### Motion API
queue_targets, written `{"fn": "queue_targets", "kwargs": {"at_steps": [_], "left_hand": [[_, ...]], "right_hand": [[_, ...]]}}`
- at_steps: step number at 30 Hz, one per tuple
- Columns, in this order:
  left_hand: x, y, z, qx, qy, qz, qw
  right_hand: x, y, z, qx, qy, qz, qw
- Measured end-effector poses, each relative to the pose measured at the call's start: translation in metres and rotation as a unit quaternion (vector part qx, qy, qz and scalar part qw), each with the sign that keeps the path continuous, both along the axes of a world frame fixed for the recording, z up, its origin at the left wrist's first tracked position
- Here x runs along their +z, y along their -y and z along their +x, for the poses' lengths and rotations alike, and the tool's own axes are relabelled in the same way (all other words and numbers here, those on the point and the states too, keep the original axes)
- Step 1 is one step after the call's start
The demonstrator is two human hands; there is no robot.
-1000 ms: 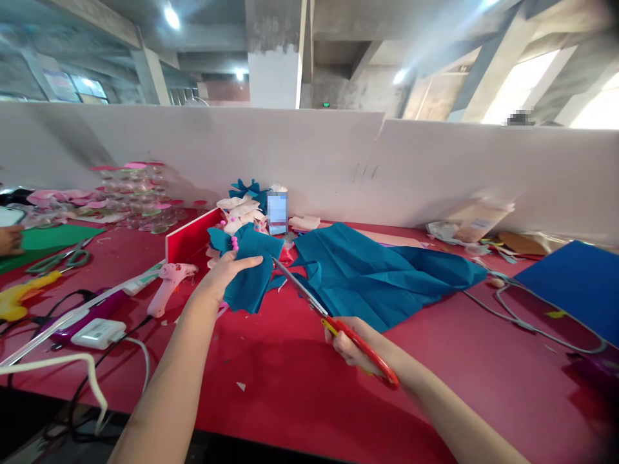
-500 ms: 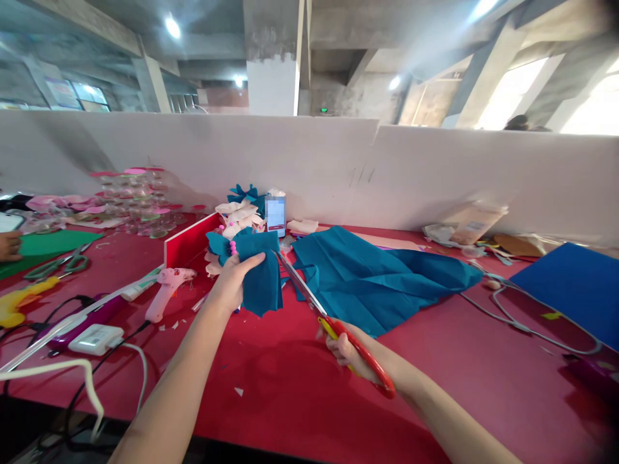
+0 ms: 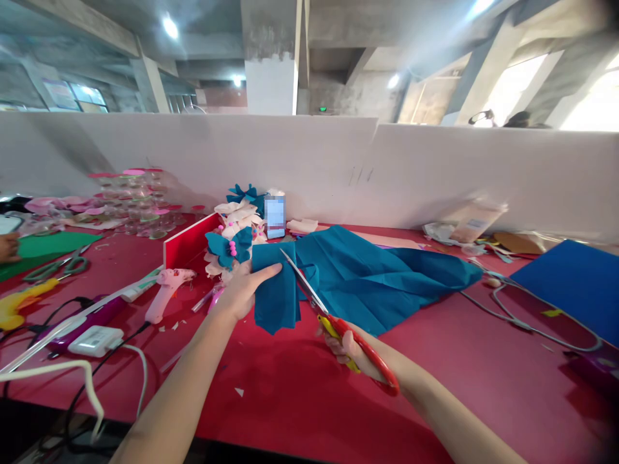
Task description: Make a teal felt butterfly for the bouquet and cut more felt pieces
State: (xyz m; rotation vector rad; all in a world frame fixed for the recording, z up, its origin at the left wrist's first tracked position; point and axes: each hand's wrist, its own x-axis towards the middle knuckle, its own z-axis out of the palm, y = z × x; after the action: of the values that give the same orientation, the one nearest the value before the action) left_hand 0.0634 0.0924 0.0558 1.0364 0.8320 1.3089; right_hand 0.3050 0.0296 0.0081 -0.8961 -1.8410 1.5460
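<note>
My left hand [image 3: 244, 288] pinches a folded piece of teal fabric [image 3: 275, 303], thumb lying across its front. In my right hand [image 3: 345, 345] are scissors [image 3: 314, 299] with red and yellow handles, blades pointing up and left. Their tips lie at the fabric piece's right edge; whether they cut into it I cannot tell. Just behind and right, a large teal cloth [image 3: 377, 277] spreads over the red table [image 3: 290, 399]. A teal fabric flower [image 3: 225, 248] with pink beads sits behind my left hand, among white fabric petals [image 3: 236, 212].
A pink glue gun [image 3: 167, 290], a white adapter [image 3: 95, 339] and cables lie left. Green-handled scissors [image 3: 72, 263] rest near another person's hand [image 3: 8, 247]. A phone [image 3: 275, 216] stands at the back. A blue sheet [image 3: 570, 290] and grey cable [image 3: 517, 322] lie right.
My left hand has moved right and slightly toward me with the folded fabric, uncovering more of the teal flower. The scissors have stayed nearly in place.
</note>
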Motion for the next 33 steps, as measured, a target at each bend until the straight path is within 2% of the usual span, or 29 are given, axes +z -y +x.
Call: {"fn": "queue_targets", "kwargs": {"at_steps": [9,25,33], "left_hand": [[-0.004,0.002,0.011,-0.034,-0.022,0.014,0.999],[-0.006,0.006,0.015,-0.055,-0.007,0.035,0.998],[-0.005,0.007,0.015,-0.052,-0.016,0.032,0.998]], "right_hand": [[0.008,0.002,-0.003,0.021,0.001,0.029,0.999],[0.011,0.005,-0.005,-0.003,0.02,0.049,0.999],[-0.002,-0.001,-0.01,-0.005,-0.015,0.046,0.999]]}}
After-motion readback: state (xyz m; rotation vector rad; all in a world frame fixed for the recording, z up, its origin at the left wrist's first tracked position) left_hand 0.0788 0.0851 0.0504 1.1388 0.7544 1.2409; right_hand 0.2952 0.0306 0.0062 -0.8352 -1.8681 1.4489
